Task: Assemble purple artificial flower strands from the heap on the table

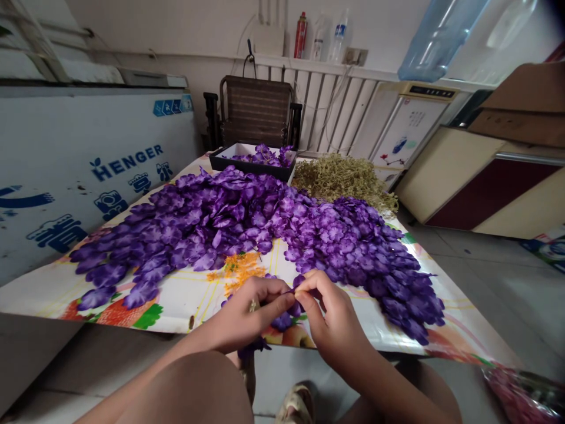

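One purple flower (pixel 282 321) pinched between left hand (pixel 251 310) and right hand (pixel 330 323), petal heap (pixel 247 224) behind

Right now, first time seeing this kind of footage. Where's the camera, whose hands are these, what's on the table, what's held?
There is no machine here: a person works with bare hands. The one picture comes from a camera worn on that person's head, looking forward and down, so the arms enter from the bottom edge. The left hand and the right hand meet at the near edge of the table, which has a fruit-printed cover. Together their fingertips pinch a small purple flower. Behind them lie a big pile of purple flowers, a few orange bits, a heap of dry greenish stems and a dark tray holding more flowers.
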The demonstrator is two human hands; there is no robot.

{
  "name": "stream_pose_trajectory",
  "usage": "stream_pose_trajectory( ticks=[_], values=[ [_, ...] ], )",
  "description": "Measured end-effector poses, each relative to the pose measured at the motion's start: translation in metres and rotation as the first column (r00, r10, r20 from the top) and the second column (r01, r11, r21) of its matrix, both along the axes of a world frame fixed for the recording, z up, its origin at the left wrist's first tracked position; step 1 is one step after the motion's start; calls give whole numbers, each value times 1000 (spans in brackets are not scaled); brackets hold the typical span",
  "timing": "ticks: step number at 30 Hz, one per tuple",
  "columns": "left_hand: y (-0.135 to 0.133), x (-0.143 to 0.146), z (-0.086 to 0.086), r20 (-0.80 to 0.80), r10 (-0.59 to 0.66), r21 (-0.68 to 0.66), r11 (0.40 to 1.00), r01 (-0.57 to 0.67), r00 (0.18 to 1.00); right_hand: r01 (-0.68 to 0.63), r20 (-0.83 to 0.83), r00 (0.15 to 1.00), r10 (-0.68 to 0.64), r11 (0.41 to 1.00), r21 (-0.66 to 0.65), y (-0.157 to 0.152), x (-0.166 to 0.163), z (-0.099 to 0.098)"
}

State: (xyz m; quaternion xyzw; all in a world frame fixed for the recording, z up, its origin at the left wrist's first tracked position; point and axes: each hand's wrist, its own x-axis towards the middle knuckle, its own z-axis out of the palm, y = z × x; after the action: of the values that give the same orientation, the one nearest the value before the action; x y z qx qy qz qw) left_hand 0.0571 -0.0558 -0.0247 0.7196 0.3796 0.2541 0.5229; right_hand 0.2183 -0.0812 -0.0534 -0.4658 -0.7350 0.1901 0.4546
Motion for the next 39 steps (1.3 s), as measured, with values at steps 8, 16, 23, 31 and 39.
stream_pose_trajectory(
  ticks=[8,16,23,31,39],
  values=[
    [0,-2,-1,-13,-47,57,997,48,999,-71,-86,992,88,979,190,2,1,-8],
    [1,-7,0,-154,-112,250,957,148,982,-113,-48,990,135,941,319,2,4,-18],
    [1,-12,-1,-321,-116,436,863,255,940,-50,-191,977,91,976,211,5,-2,-19],
    [0,-11,-3,-298,-45,444,877,181,953,-271,-213,946,245,957,-102,7,7,5],
    [-3,-15,2,-304,-51,536,816,215,951,-230,-18,970,242,943,240,2,10,1]
  ],
)
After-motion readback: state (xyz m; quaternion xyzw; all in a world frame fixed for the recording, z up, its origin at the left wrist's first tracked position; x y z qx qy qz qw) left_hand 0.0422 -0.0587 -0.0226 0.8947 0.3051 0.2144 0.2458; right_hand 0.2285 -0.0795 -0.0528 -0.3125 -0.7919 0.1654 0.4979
